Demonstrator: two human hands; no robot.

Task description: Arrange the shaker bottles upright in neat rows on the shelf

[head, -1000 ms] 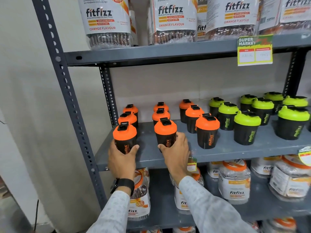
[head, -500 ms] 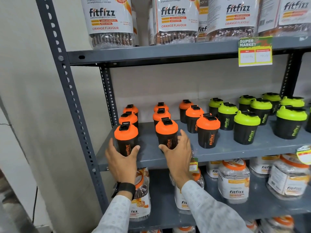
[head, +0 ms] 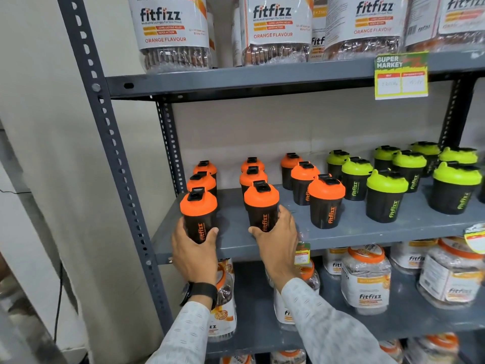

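Black shaker bottles stand upright on the grey middle shelf (head: 349,233). Orange-lidded ones fill three front-to-back rows on the left; green-lidded ones (head: 385,197) stand to the right. My left hand (head: 194,248) wraps the base of the front-left orange shaker (head: 198,206). My right hand (head: 275,239) grips the base of the front shaker of the middle row (head: 261,203). Both bottles rest on the shelf near its front edge. A third front orange shaker (head: 326,200) stands free to the right.
Large fitfizz jars (head: 170,30) line the shelf above, and smaller jars (head: 366,281) fill the shelf below. A grey perforated upright (head: 110,143) borders the left side. A yellow price tag (head: 401,74) hangs from the upper shelf edge.
Both hands stay on the same two front shakers. The view has drifted slightly, and the bottles show little movement.
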